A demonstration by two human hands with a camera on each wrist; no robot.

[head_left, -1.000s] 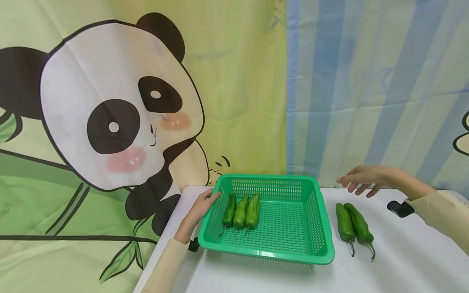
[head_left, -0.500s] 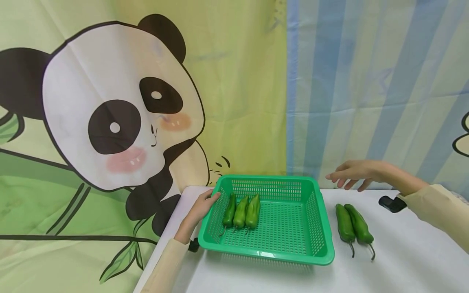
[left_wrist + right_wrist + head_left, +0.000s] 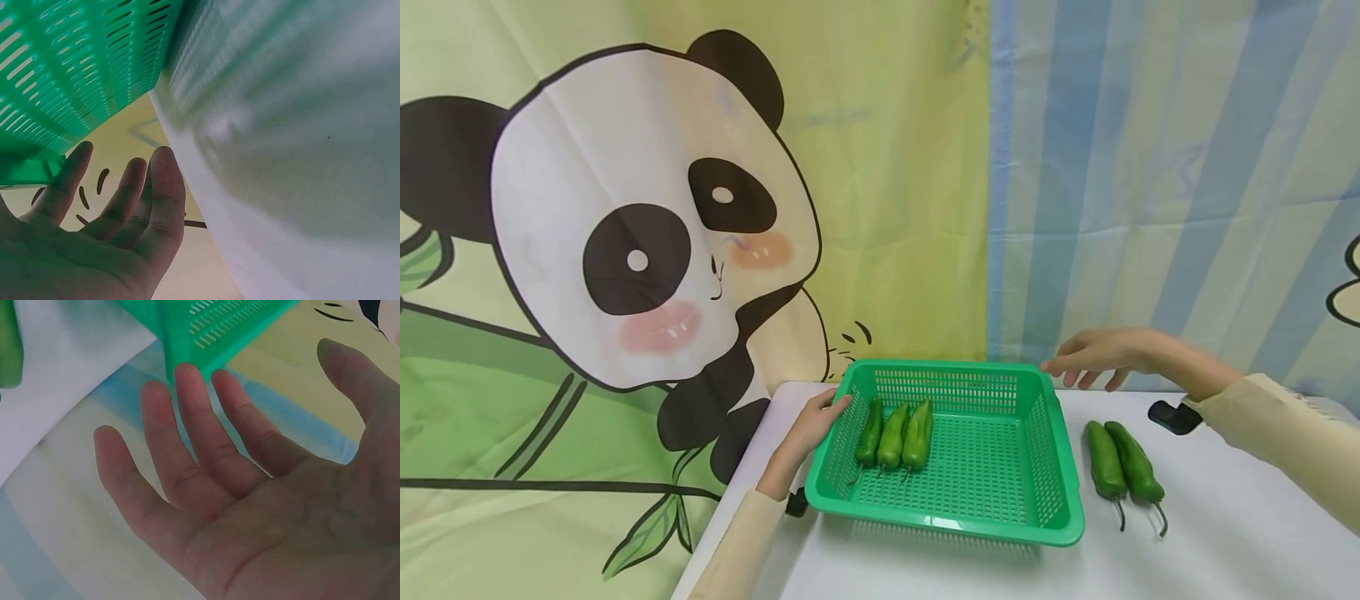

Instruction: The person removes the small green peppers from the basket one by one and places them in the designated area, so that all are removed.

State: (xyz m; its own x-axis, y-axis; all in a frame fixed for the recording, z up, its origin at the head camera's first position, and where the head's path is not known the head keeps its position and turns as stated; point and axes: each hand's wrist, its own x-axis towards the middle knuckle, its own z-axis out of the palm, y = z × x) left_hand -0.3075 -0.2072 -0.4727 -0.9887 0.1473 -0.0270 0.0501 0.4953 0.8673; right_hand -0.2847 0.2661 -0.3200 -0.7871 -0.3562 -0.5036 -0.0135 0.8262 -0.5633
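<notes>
A green plastic basket point(image 3: 940, 522) with slotted walls stands on the white table. Three green peppers point(image 3: 892, 435) lie side by side at its left end, stems toward me. My left hand point(image 3: 808, 423) rests at the basket's left rim; the left wrist view shows its loosely extended fingers point(image 3: 167, 200) beside the outer wall. At the back right corner, my right hand point(image 3: 1105, 352) hovers with fingers spread and nothing in it, its fingertips close to the rim. Two more peppers, a left one point(image 3: 1106, 460) and a right one point(image 3: 1137, 463), lie on the table right of the basket.
Behind the table hangs a printed curtain point(image 3: 902, 183) with a large panda and blue stripes. The white table point(image 3: 1225, 500) ends at the curtain. A small black device point(image 3: 1175, 417) is strapped at the right wrist, another point(image 3: 797, 502) at the left.
My right hand has moved left, from above the two loose peppers to the basket's back right corner. The left hand, the basket and the peppers have stayed put.
</notes>
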